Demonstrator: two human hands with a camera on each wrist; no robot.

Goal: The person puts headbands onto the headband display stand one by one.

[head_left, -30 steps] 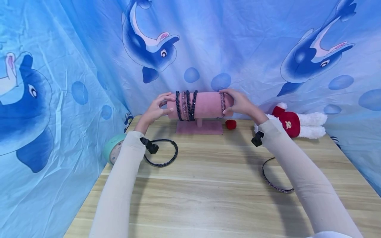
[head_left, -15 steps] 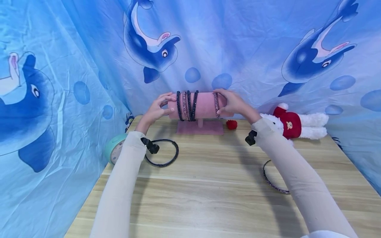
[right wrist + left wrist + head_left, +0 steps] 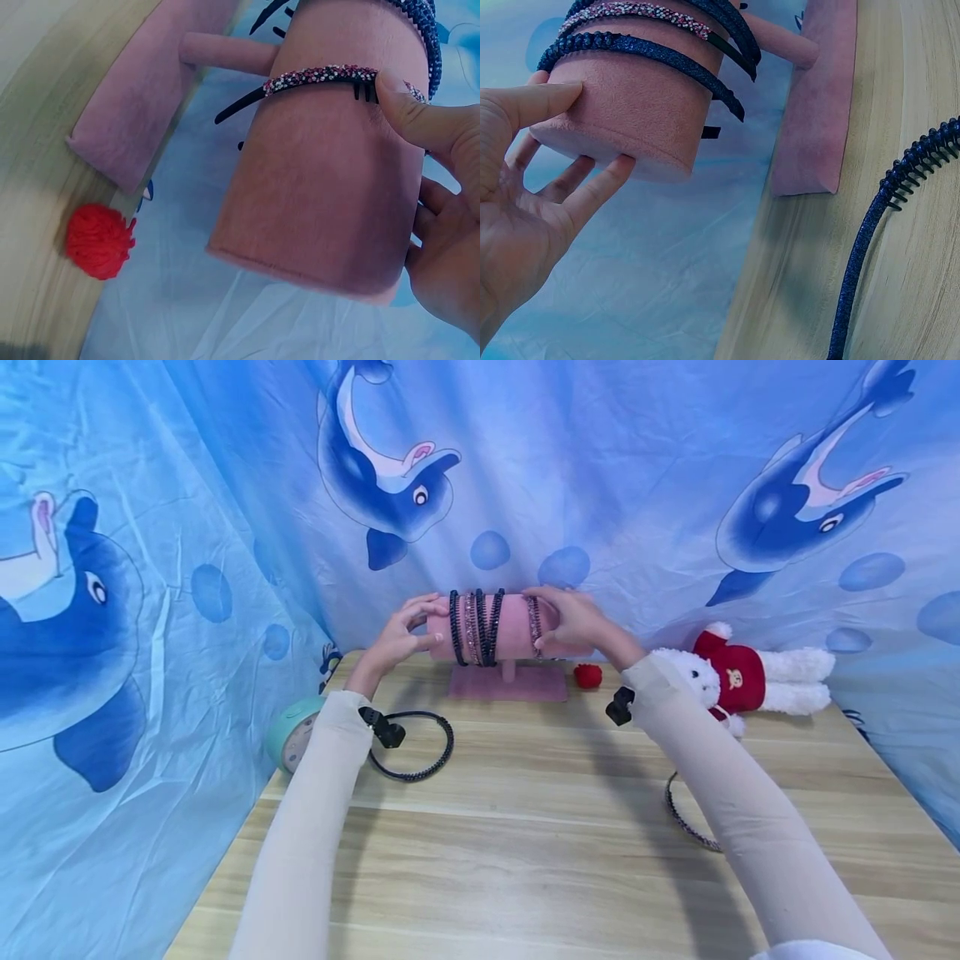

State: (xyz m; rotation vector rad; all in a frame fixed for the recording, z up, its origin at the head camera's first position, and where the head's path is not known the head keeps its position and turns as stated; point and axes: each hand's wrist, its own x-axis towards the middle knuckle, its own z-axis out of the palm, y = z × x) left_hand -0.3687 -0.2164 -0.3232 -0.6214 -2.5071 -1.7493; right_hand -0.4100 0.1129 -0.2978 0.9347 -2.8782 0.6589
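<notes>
A pink velvety headband stand, a horizontal roll on a post and flat base, stands at the table's back edge. My left hand holds the roll's left end, thumb on the front and fingertips against the end face in the left wrist view. Several headbands, dark blue ones and a pink beaded one, sit around the left half. Toward the right half, my right hand pinches another pink beaded headband around the roll. Its thumb lies on the beads; the fingers behind are partly hidden.
A dark blue headband lies on the table at left, beside a mint-green round object. Another beaded headband lies at right, partly under my arm. A red pompom and a white plush toy in red are at the back.
My right hand has slid the beaded headband leftward along the roll, from near its right end toward the others. The left hand has stayed on the left end.
</notes>
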